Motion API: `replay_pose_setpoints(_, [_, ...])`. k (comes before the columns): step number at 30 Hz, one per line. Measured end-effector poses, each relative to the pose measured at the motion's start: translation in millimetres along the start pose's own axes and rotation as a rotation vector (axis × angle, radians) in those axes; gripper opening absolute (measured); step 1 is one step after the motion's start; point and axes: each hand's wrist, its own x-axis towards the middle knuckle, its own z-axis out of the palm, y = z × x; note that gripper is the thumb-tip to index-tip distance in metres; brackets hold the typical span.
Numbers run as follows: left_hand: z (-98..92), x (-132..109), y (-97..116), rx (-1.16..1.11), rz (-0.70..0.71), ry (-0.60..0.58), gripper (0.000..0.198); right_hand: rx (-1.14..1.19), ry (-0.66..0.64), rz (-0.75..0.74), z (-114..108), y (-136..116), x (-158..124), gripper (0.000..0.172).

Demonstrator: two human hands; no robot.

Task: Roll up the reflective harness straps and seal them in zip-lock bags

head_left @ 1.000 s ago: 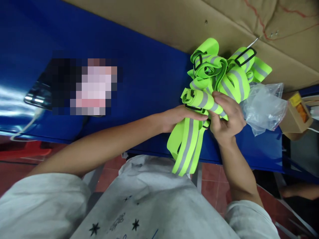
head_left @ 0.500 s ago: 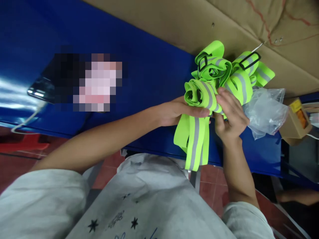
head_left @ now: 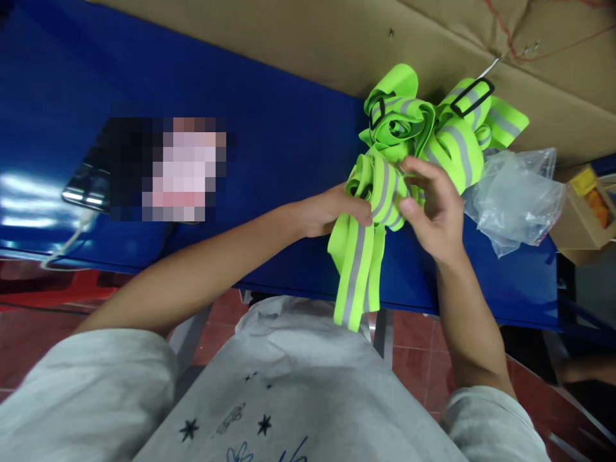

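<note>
A neon-yellow reflective strap [head_left: 382, 192] with a grey stripe is partly wound into a roll above the table's front edge. My left hand [head_left: 339, 212] grips the roll from the left, thumb over its front; the other fingers are mostly hidden behind it. Loose lengths of the strap [head_left: 356, 276] hang below. At the roll's right end, my right hand [head_left: 440, 215] has its thumb and curved fingers around the strap's edge, the fingertips partly covered. Just behind lie more rolled straps [head_left: 455, 151] of the same kind, with black buckles [head_left: 472, 97].
On the blue table [head_left: 274, 147] lie a phone [head_left: 86, 186] with a white cable at left and a blurred-out patch. Clear plastic bags [head_left: 514, 199] and a small cardboard box [head_left: 584, 208] are at right. Brown cardboard [head_left: 298, 38] lines the back. Part of another person's arm shows at lower right.
The roll and my left hand appear slightly further left in view, which has also shifted. My right hand's fingers have spread from a closer wrap, and its thumb now shows at the roll's right end.
</note>
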Motion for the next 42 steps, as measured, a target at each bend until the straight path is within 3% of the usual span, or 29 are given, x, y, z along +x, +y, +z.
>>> replay_pose_setpoints(3, [8.5, -5.0, 0.7, 0.039, -0.107, -0.091, 0.047, 0.115, -0.148, 0.113, -2.2, 4.2, 0.9, 0.069])
replay_pose_setpoints(5, [14.5, -6.9, 0.8, -0.014, -0.125, -0.117, 0.045, 0.192, -0.187, 0.172, -3.6, 4.8, 1.9, 0.066])
replay_pose_setpoints(8, [17.7, -6.7, 1.3, -0.086, -0.083, -0.087, 0.049, 0.274, -0.146, 0.217, -3.7, 1.6, 3.8, 0.062])
replay_pose_setpoints(14, [18.4, -7.5, 6.2, -0.053, -0.101, -0.064, 0.072, 0.326, -0.180, 0.306, -4.5, -7.7, 4.9, 0.078])
replay_pose_setpoints(17, [23.8, -6.8, 5.6, -0.138, -0.080, -0.034, 0.067, 0.307, -0.077, 0.338, -4.1, -5.5, 2.2, 0.072])
replay_pose_setpoints(22, [24.8, -1.0, -1.8, -0.194, -0.117, 0.047, 0.047, 0.102, 0.149, 0.259, 0.3, 0.1, -1.4, 0.070])
replay_pose_setpoints(25, [22.4, 1.4, -8.3, -0.152, -0.183, 0.055, 0.043, -0.054, 0.188, 0.190, 2.0, -4.4, -2.3, 0.071])
replay_pose_setpoints(29, [19.8, 3.4, -16.5, -0.136, -0.162, 0.047, 0.037, -0.223, 0.224, 0.106, 5.0, -16.0, -3.8, 0.063])
replay_pose_setpoints(33, [16.3, 5.6, -16.6, -0.132, -0.099, 0.082, 0.029, -0.322, 0.187, 0.016, 10.4, -17.4, -9.3, 0.058])
replay_pose_setpoints(38, [17.1, 2.9, -0.3, -0.157, -0.006, -0.103, 0.032, -0.309, 0.075, -0.053, 9.9, -4.5, -17.1, 0.050])
replay_pose_setpoints(42, [21.2, -2.4, 10.6, -0.168, 0.139, -0.124, 0.040, -0.259, 0.026, -0.053, 8.4, -6.7, -14.4, 0.045])
